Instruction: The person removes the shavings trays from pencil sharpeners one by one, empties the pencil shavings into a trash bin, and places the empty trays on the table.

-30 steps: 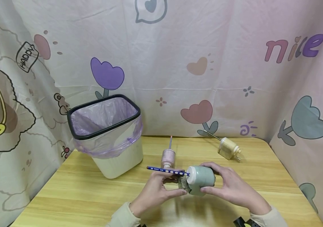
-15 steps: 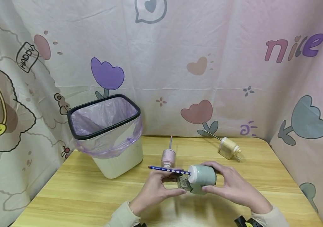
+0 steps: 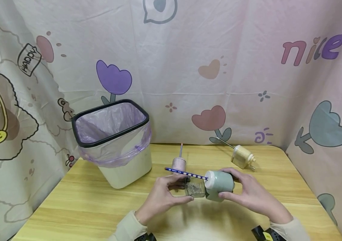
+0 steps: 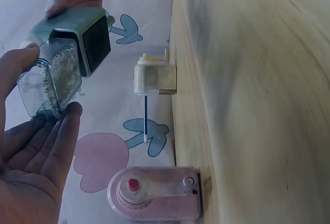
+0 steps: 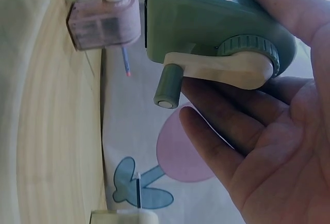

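In the head view, my right hand [image 3: 250, 197] holds a green crank pencil sharpener [image 3: 222, 181] tipped on its side. A blue pencil with white dots [image 3: 186, 173] sticks out of its front, pointing left. The sharpener's crank handle [image 5: 221, 69] faces the palm in the right wrist view. My left hand [image 3: 162, 199] pinches a clear shavings drawer [image 3: 195, 188] between thumb and fingers. Grey shavings lie inside it. The left wrist view shows the drawer [image 4: 54, 77] beside the sharpener's dark underside [image 4: 97, 43], pulled mostly clear of the body.
Behind my left hand stands a pink sharpener [image 3: 179, 164] with a pencil in it. A yellow sharpener [image 3: 242, 157] with a pencil sits at the back right. To the left is a white bin [image 3: 128, 175] lined with a purple bag. A printed curtain hangs behind the wooden table [image 3: 77, 204].
The sharpener and pencil have moved right and slightly up with my right hand. The shavings drawer has slid out of the body, so a gap and more of the shavings now show.
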Available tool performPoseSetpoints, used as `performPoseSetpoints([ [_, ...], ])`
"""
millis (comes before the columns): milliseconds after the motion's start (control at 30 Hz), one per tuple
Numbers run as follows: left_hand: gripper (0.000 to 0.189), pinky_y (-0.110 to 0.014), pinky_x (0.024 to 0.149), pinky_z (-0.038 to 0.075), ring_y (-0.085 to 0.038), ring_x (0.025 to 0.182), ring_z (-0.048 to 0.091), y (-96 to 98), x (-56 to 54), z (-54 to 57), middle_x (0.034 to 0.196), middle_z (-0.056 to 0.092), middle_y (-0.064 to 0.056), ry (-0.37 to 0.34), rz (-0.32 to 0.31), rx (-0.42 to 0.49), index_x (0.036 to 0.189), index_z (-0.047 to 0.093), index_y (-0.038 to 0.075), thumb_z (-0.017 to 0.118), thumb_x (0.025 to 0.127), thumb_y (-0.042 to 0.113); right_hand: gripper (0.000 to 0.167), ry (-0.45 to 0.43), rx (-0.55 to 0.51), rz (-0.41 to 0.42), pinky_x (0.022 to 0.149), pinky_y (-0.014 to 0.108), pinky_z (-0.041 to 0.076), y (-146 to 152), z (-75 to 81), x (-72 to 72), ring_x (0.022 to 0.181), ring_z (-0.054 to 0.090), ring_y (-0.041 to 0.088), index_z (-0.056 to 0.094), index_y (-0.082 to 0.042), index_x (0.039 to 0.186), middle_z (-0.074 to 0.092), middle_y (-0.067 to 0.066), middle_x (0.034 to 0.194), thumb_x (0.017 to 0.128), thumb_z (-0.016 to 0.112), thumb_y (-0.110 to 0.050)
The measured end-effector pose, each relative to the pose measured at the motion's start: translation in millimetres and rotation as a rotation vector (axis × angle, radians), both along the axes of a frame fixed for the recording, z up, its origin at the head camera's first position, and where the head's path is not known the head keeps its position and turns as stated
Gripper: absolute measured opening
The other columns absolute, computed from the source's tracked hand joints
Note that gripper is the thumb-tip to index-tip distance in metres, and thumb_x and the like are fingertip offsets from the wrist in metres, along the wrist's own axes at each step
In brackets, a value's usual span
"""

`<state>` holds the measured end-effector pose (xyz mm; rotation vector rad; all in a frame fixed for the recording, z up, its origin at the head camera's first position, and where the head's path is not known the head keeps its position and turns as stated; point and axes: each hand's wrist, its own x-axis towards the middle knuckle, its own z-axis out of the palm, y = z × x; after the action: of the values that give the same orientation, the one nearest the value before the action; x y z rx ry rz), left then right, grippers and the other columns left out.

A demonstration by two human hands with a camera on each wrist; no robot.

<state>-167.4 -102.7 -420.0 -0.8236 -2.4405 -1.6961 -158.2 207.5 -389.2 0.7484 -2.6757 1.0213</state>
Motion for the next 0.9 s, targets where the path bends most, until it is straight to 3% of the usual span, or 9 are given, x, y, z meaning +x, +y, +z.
performPoseSetpoints([
  [200, 0.065, -0.028, 0.096, 0.065, -0.015, 0.102, 0.080, -3.3, -2.3, 0.6, 0.125, 0.079, -0.012, -0.010, 0.005, -0.006, 0.136, 0.071, 0.003, 0.097, 0.078, 0.018, 0.058, -0.007, 0.001, -0.045, 0.095, 0.048, 0.065, 10, 0.8, -5.3, 0.111, 0.078, 0.030, 0.066, -0.020, 0.136, 0.078, -0.004, 0.120, 0.087, 0.090, -0.041],
  [367, 0.065, -0.028, 0.096, 0.065, -0.017, 0.102, 0.080, -5.5, -1.6, 2.0, 0.123, 0.080, -0.013, -0.025, 0.017, -0.030, 0.135, 0.071, 0.003, 0.097, 0.077, 0.018, 0.062, -0.039, 0.008, -0.074, 0.094, 0.054, 0.063, 17, -2.0, -9.9, 0.112, 0.077, 0.035, 0.065, -0.016, 0.139, 0.078, 0.006, 0.122, 0.088, 0.089, -0.041],
  [600, 0.063, -0.033, 0.095, 0.066, -0.015, 0.100, 0.080, -8.0, 1.4, 4.5, 0.119, 0.081, -0.012, -0.016, 0.021, -0.045, 0.133, 0.073, 0.005, 0.097, 0.076, 0.017, 0.065, -0.072, 0.028, -0.102, 0.094, 0.046, 0.063, 24, -11.2, -16.7, 0.113, 0.076, 0.034, 0.064, -0.012, 0.139, 0.077, 0.009, 0.123, 0.088, 0.087, -0.046],
  [800, 0.063, -0.031, 0.096, 0.066, -0.013, 0.099, 0.080, -13.8, 4.4, 6.6, 0.118, 0.081, -0.011, -0.024, 0.016, -0.023, 0.134, 0.073, 0.004, 0.097, 0.076, 0.015, 0.062, -0.113, 0.024, -0.047, 0.097, 0.040, 0.064, 31, -21.4, -22.3, 0.118, 0.074, 0.033, 0.063, -0.013, 0.138, 0.074, 0.006, 0.125, 0.090, 0.087, -0.045],
  [900, 0.064, -0.038, 0.095, 0.067, -0.015, 0.099, 0.081, -18.0, 5.8, 9.0, 0.118, 0.081, -0.014, -0.010, 0.004, -0.003, 0.135, 0.072, 0.002, 0.097, 0.077, 0.013, 0.062, -0.140, 0.028, -0.020, 0.099, 0.039, 0.063, 34, -25.9, -24.6, 0.120, 0.073, 0.034, 0.062, -0.013, 0.138, 0.074, 0.005, 0.127, 0.090, 0.087, -0.045],
])
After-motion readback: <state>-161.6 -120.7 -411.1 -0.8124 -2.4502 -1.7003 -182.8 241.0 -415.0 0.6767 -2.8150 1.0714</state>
